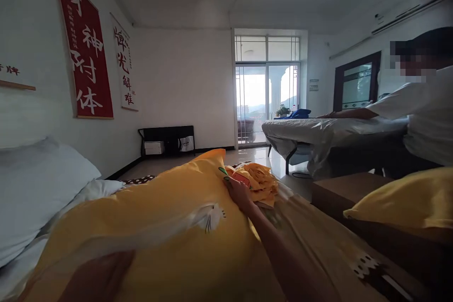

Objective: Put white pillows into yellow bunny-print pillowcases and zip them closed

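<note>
Yellow cover (159,226): a printed quilt cover spread over the bed, filling the lower middle; its near edge is blurred.
Right hand (239,193): reaching forward, fingers pressed on the bunched yellow fabric (262,181) at the cover's far end; the grip is hidden by cloth, so whether it is clamped cannot be told.
Left hand (97,276): a dark blur at the bottom edge, resting against the cover, cut off; fingers unreadable.
White pillow (35,188): at left, partly out of frame.
Yellow pillow (406,198): at right, cut by the edge.
Other person (421,113): at right, leaning over a second bed (329,134), partly out of frame.
</note>
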`<control>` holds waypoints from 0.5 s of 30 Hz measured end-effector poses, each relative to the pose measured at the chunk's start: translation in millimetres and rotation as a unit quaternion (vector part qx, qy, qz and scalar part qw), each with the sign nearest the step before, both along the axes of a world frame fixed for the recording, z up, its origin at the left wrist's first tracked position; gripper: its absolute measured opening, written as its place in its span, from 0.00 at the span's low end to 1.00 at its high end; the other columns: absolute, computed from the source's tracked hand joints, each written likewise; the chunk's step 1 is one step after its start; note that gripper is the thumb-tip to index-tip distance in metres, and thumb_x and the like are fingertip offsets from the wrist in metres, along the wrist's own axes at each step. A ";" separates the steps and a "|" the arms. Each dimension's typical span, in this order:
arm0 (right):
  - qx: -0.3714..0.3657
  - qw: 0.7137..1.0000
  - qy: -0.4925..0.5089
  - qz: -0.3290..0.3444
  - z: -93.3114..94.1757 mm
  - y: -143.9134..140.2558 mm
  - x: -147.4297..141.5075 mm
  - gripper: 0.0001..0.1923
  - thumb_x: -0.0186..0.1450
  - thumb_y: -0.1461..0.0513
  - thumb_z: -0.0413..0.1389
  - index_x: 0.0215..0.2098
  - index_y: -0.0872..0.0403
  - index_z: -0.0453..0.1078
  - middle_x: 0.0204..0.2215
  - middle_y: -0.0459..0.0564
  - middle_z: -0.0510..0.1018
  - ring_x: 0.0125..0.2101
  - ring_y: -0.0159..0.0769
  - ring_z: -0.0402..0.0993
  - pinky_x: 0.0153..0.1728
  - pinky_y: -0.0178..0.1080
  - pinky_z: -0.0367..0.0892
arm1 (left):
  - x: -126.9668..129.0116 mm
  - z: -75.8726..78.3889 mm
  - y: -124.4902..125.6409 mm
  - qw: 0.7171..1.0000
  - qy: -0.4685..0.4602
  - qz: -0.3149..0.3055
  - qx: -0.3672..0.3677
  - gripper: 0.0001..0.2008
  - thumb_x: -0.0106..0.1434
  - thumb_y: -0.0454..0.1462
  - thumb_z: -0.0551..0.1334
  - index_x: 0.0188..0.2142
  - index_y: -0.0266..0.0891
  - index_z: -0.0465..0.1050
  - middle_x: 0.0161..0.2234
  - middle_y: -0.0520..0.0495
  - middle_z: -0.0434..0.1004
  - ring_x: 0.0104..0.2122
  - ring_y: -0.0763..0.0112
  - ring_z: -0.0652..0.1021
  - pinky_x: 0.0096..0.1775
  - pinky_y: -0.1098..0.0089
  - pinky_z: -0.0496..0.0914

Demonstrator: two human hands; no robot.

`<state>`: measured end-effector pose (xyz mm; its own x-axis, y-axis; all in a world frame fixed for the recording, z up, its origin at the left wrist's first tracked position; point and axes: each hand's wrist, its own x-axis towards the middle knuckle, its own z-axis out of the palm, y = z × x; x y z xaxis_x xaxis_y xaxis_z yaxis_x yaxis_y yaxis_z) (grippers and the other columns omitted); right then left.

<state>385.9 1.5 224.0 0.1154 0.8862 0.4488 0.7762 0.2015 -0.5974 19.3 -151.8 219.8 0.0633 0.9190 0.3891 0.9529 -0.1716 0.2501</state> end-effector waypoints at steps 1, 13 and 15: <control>-0.011 1.000 -0.018 -0.012 -4.3 3.6 1.0 0.15 0.68 0.54 0.49 0.44 0.51 0.74 0.36 0.57 0.80 0.41 0.47 0.75 0.45 0.46 0.63 | 2.4 -2.1 -2.9 0.999 0.028 -0.003 -0.033 0.27 0.67 0.49 0.42 0.31 0.46 0.80 0.34 0.46 0.82 0.35 0.60 0.80 0.38 0.66 0.70; 0.087 0.966 -0.173 0.173 -1.2 -86.8 -26.9 0.08 0.67 0.58 0.53 0.40 0.49 0.73 0.38 0.45 0.78 0.42 0.32 0.71 0.47 0.34 0.58 | 27.9 -22.5 10.6 0.994 0.046 -0.012 -0.100 0.26 0.67 0.46 0.42 0.36 0.46 0.79 0.37 0.44 0.82 0.39 0.57 0.80 0.40 0.63 0.69; 0.097 0.932 -0.226 0.265 -8.8 -103.1 -39.3 0.08 0.63 0.55 0.58 0.37 0.50 0.72 0.34 0.44 0.78 0.39 0.32 0.71 0.47 0.35 0.57 | 26.5 -20.0 9.5 0.993 0.034 -0.003 -0.113 0.27 0.68 0.48 0.41 0.34 0.46 0.78 0.36 0.45 0.82 0.39 0.57 0.80 0.40 0.64 0.68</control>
